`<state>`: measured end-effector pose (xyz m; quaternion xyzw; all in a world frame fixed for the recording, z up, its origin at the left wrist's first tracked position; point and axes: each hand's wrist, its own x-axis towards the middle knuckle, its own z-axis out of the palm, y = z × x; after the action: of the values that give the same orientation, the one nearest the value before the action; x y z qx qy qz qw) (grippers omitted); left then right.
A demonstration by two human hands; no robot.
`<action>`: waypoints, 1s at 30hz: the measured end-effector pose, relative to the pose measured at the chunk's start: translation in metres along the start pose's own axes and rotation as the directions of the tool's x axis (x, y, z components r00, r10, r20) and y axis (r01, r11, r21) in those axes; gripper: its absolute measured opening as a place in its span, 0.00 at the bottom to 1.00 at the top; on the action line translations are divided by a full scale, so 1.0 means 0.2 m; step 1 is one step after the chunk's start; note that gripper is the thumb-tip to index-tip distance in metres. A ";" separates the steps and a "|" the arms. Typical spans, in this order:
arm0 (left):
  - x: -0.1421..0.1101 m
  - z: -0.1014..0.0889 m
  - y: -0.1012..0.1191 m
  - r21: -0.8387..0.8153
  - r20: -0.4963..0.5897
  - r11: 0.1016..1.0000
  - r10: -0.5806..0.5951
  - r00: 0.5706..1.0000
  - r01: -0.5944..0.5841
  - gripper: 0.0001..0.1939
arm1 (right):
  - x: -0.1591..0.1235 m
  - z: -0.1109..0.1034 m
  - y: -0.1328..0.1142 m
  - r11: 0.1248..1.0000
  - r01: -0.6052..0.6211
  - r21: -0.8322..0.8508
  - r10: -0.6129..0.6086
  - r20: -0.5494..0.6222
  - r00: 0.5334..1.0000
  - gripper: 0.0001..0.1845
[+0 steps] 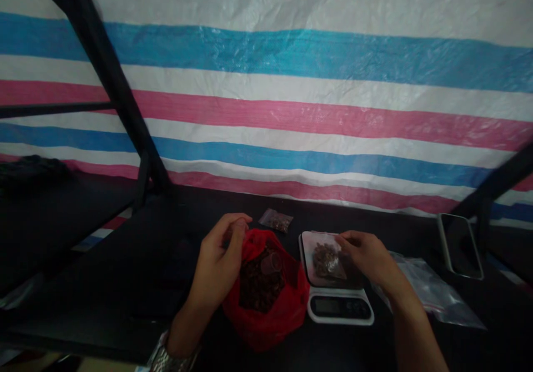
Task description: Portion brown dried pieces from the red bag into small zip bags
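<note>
A red plastic bag stands open on the black table, holding small brown pieces and a small clear cup. My left hand is at the bag's upper left rim, thumb and fingers pinched together; what they hold, if anything, is hidden. To the right is a white digital scale with a dark display. A clear zip bag of brown pieces lies on its plate. My right hand pinches this zip bag at its upper right corner.
Behind the red bag lies another filled zip bag. Flat clear plastic bags are right of the scale. A phone leans near a black post at far right. Black frame bars and a striped sheet stand behind.
</note>
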<state>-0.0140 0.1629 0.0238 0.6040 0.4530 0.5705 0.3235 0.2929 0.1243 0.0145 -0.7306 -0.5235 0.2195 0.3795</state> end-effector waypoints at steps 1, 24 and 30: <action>0.01 -0.01 0.00 0.008 -0.012 1.000 0.002 1.000 -0.002 0.12 | 0.00 0.00 0.02 0.998 -0.006 -0.056 0.004 -0.034 0.999 0.13; 0.03 -0.11 -0.01 0.098 -0.420 0.971 0.238 0.876 -0.217 0.12 | 0.01 0.01 0.07 0.996 0.045 -0.082 -0.062 -0.224 0.973 0.20; 0.05 -0.12 -0.02 0.168 -0.459 0.958 0.285 0.842 -0.233 0.11 | 0.00 0.02 0.09 0.996 0.075 -0.043 -0.083 -0.205 0.975 0.21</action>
<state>-0.0387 0.1716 0.0272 0.5162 0.4623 0.7154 0.0890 0.2999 0.1226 -0.0020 -0.7345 -0.5136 0.1180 0.4276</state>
